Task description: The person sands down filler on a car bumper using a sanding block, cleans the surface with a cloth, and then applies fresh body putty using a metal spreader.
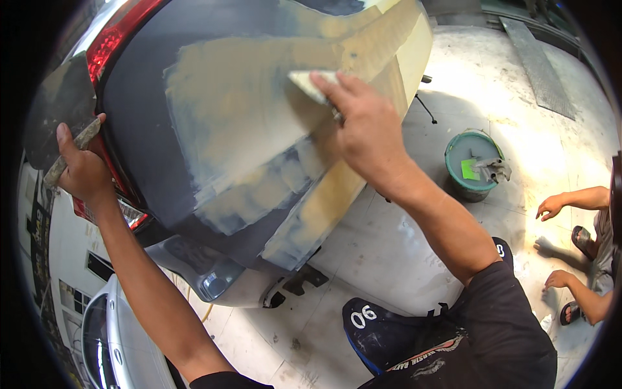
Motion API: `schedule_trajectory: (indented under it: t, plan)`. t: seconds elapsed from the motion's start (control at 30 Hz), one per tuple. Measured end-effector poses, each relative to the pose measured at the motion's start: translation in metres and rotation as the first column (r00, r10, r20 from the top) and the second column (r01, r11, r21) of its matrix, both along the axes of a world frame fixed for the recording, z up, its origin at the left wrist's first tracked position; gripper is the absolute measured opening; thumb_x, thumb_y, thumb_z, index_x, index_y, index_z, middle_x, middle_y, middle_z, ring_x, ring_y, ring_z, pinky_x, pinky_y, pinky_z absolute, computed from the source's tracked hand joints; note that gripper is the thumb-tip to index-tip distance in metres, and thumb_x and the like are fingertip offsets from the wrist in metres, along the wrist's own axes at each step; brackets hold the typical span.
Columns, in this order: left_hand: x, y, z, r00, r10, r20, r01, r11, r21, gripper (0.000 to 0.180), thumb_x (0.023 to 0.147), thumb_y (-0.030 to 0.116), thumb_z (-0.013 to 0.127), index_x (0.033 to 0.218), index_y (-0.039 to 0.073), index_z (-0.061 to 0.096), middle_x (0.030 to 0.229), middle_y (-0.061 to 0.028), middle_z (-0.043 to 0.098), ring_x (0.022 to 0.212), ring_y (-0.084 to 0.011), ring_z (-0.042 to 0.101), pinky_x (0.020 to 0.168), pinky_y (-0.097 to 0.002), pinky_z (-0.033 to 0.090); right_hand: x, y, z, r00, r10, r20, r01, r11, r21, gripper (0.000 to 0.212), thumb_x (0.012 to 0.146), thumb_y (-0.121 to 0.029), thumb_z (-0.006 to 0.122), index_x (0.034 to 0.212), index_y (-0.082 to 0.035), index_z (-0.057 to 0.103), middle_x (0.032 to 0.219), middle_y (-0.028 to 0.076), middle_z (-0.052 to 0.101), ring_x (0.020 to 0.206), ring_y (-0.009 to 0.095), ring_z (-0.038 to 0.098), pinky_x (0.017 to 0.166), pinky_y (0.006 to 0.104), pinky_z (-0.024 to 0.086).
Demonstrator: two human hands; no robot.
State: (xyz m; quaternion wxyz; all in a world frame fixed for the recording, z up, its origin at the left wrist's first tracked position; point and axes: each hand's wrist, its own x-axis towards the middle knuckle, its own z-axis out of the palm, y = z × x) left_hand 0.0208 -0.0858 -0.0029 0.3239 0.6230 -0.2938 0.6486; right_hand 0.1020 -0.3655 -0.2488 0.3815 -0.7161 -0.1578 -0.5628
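Note:
A dark grey car body panel fills the middle of the view, with a broad patch of tan putty spread across it. My right hand grips a putty spreader, its blade tilted and apparently against the puttied surface. Paler, smoother putty lies just below the blade. At the left, beside the red tail light, my left hand holds up a dark flat putty plate by its crusted edge. The thumb lies over that edge; the other fingers are partly hidden.
To the right a teal bucket stands on the tiled floor, with grey liquid, a green piece and a grey rag. Another person's hands show at the right edge. A silver car is at lower left, a long flat board at far right.

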Motion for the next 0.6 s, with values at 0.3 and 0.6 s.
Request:
schedule_trajectory:
  t: [0.3,0.6]
  plan:
    - [0.002,0.002,0.002,0.978,0.187,0.091,-0.194,0.978,0.08,0.03,0.095,0.016,0.058,0.092,-0.013,0.065,0.088,-0.016,0.071,0.072,-0.0178,0.068,0.07,-0.0282,0.058,0.021,-0.007,0.029,0.995,-0.076,-0.065,0.075,0.997,-0.021,0.047,0.083,-0.005,0.051,0.128,-0.015,0.061,0.118,0.023,0.061,0.111,0.035,0.059,0.078,0.0438,0.047]
    - [0.0,0.022,0.009,0.962,0.269,0.052,-0.273,0.957,0.094,0.02,0.093,0.012,0.061,0.106,-0.004,0.065,0.092,-0.0084,0.073,0.076,-0.0151,0.071,0.07,-0.0258,0.056,-0.01,0.011,-0.007,0.993,-0.102,-0.055,0.092,0.983,-0.161,0.049,0.079,-0.002,0.056,0.127,-0.014,0.06,0.126,0.027,0.056,0.117,0.038,0.055,0.077,0.0425,0.045]
